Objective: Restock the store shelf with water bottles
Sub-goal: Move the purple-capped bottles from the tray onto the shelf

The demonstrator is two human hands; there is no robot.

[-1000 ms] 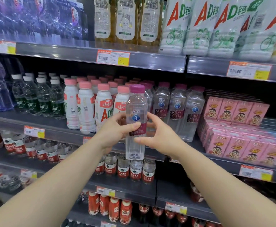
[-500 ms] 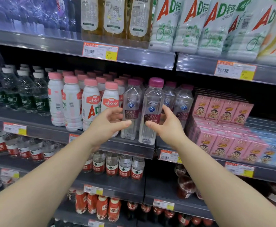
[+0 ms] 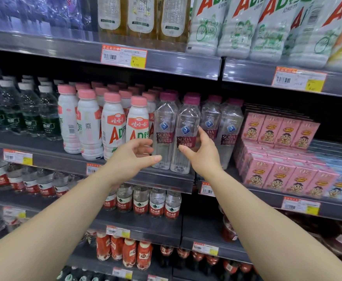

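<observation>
Right hand (image 3: 201, 154) holds the soda water bottle (image 3: 184, 136) upright at the shelf edge (image 3: 166, 180), seating it beside 1 matching bottle (image 3: 164, 130); left hand (image 3: 131, 159) hovers open, empty, just left of it.

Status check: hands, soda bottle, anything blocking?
Left hand open, off the bottle. Right hand holds soda bottle, upright at shelf front. Nothing blocking.
</observation>
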